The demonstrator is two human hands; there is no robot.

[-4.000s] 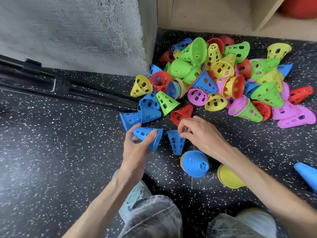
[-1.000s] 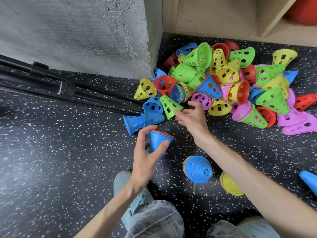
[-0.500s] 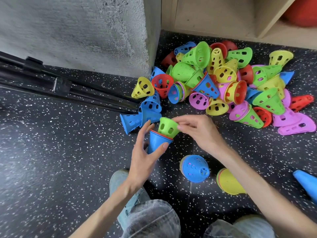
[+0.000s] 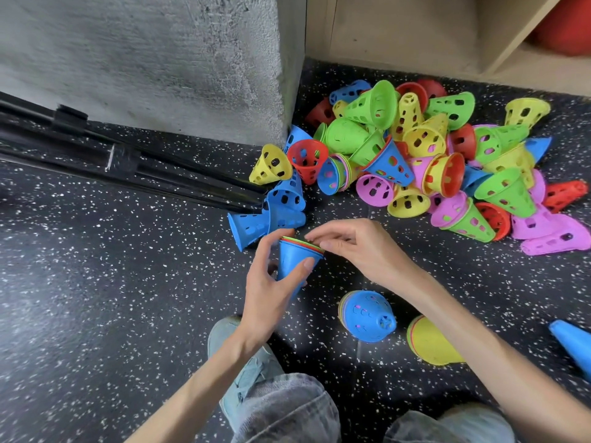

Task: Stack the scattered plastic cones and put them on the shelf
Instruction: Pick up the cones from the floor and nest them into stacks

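At the centre of the frame a nested stack of cones [image 4: 295,260], blue outside with red and green rims at its wide mouth, is grasped in the left grip [image 4: 271,282], thumb and fingers curled round its wall. The right grip [image 4: 358,244] pinches the stack's rim. Lower right lie a blue-topped stack [image 4: 367,314] and a yellow one [image 4: 428,343]. The loose pile of cones [image 4: 415,155] fills the upper right on the speckled floor [image 4: 96,282], below the wooden shelf [image 4: 399,30].

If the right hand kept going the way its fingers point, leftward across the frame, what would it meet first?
The right hand already has its fingertips at the rim of the blue stack; just beyond that are the left hand's fingers, though depth is unclear.
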